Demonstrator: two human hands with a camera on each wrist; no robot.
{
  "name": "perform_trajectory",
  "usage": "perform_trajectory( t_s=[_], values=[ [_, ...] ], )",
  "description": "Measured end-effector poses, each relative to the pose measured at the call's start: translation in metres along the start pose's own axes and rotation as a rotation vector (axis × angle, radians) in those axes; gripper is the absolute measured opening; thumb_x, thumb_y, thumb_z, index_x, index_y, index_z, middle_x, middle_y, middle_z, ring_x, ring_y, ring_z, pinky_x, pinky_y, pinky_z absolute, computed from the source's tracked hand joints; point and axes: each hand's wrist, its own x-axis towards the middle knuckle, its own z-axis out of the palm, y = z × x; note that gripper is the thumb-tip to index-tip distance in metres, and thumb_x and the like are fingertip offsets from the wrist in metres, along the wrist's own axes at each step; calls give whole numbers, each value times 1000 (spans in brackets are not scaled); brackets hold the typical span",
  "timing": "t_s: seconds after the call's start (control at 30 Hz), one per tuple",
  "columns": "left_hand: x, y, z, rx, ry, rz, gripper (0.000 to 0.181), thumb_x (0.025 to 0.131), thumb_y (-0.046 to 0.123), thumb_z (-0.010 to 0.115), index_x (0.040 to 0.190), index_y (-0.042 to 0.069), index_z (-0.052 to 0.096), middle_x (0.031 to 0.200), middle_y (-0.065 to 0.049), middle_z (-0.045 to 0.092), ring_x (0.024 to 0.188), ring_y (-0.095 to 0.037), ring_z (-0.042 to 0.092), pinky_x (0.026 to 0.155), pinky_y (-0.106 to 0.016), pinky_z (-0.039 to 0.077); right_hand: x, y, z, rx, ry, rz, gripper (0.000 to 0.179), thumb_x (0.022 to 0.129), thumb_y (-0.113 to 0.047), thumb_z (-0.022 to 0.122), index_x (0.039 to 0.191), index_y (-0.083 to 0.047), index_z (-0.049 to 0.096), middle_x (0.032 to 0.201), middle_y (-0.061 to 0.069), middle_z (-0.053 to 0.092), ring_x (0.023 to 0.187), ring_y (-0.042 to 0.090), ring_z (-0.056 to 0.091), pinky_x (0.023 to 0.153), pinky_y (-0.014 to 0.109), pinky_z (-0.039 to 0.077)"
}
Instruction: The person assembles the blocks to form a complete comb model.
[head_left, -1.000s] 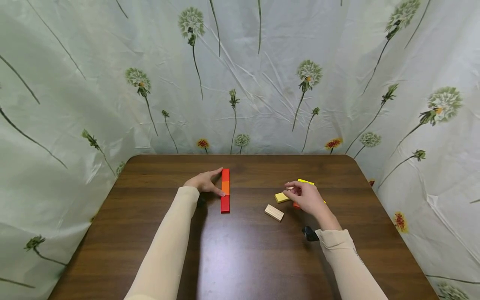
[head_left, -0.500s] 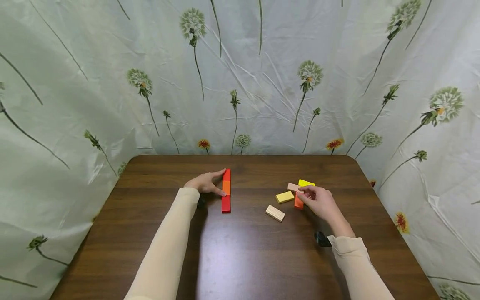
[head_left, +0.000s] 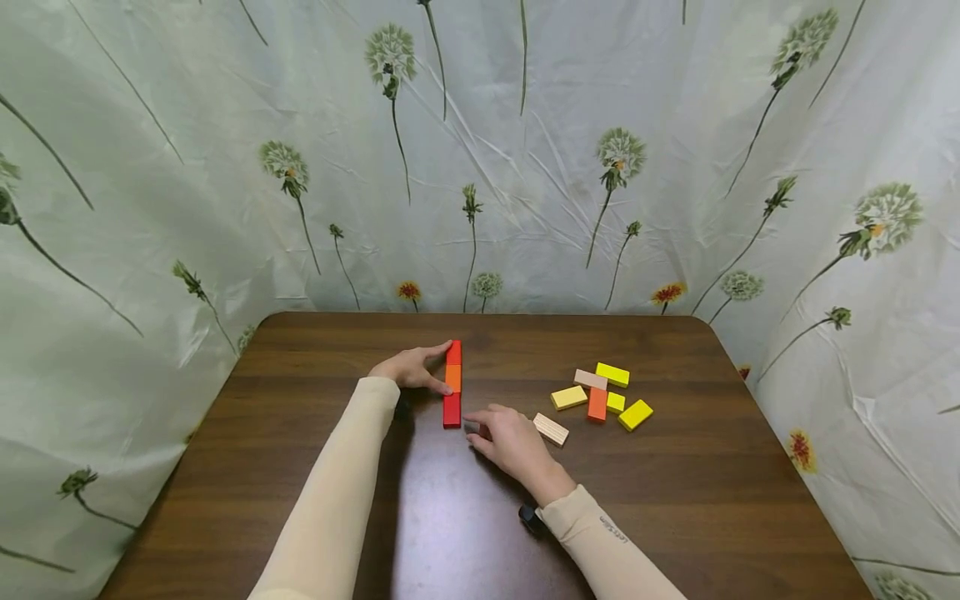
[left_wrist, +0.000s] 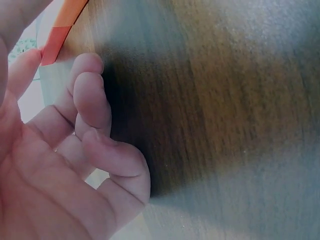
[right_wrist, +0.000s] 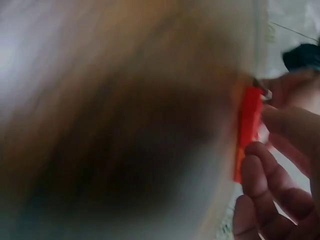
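A straight row of three blocks lies on the table in the head view: a bright red block [head_left: 454, 350] at the far end, an orange block [head_left: 453, 377] in the middle, a darker red block [head_left: 452, 411] nearest. My left hand [head_left: 411, 367] rests along the row's left side, index fingertip by the far end and thumb at the orange and darker red blocks; its other fingers bend loosely. My right hand [head_left: 512, 439] hovers just right of the near end, fingers loosely bent, with nothing visible between them. Blur softens the right wrist view.
To the right lie several loose blocks: orange-red [head_left: 597, 404], pinkish [head_left: 590, 379], pale yellow [head_left: 569, 397], bright yellow [head_left: 612, 374] and more yellow ones. A plain wood block [head_left: 551, 429] lies close beside my right hand. Behind the brown table [head_left: 337, 333] hangs a flowered curtain [head_left: 525, 167].
My right hand has moved left, away from the loose blocks, to the near end of the row. The loose blocks it covered now show. My left hand stays at the row.
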Motion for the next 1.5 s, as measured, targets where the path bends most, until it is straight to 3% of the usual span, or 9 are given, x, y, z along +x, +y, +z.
perform_trajectory(
  t_s=[0.27, 0.6, 0.77, 1.17, 1.33, 1.5],
  values=[
    [-1, -1, -5, 26, 2, 0, 104, 90, 50, 86, 172, 32, 25, 173, -19, 36, 159, -43, 38, 126, -63, 36, 18, -11, 12, -43, 12, -14, 32, 95, -21, 83, 127, -16, 81, 77, -2, 58, 63, 9, 47, 57, 24, 41],
    [1, -2, -5, 18, 4, 16, 100, 93, 48, 83, 172, 31, 25, 173, -19, 37, 159, -43, 38, 125, -62, 37, 25, -11, 14, 1, 35, 28, 24, 95, -17, 82, 118, -12, 85, 84, 2, 75, 65, 9, 53, 59, 25, 47],
    [0, 0, -4, 12, 0, 16, 100, 94, 47, 82, 173, 30, 24, 174, -19, 35, 159, -43, 37, 126, -62, 36, 25, -12, 13, 0, 31, 33, 25, 94, -16, 83, 119, -12, 85, 83, 4, 74, 64, 9, 49, 58, 25, 44],
    [3, -5, 3, -15, -18, -15, 111, 85, 48, 91, 173, 32, 24, 176, -21, 29, 162, -43, 32, 126, -63, 34, 21, -8, 11, 65, -66, 54, 37, 96, -17, 83, 132, -13, 79, 77, 0, 65, 64, 7, 49, 58, 21, 42],
    [5, -5, 6, -15, -9, -32, 110, 85, 50, 90, 172, 35, 24, 176, -20, 31, 162, -42, 32, 127, -64, 33, 10, 4, -5, 214, -117, 94, 55, 98, -19, 81, 150, -11, 65, 82, -3, 69, 67, 4, 56, 61, 21, 49],
    [5, -6, 4, -7, 6, -27, 109, 86, 49, 90, 172, 33, 25, 175, -20, 32, 162, -42, 32, 128, -63, 33, -4, 26, -39, 318, -77, 243, 45, 100, -21, 78, 142, -10, 69, 84, -3, 69, 72, 10, 59, 65, 25, 52]
  ],
)
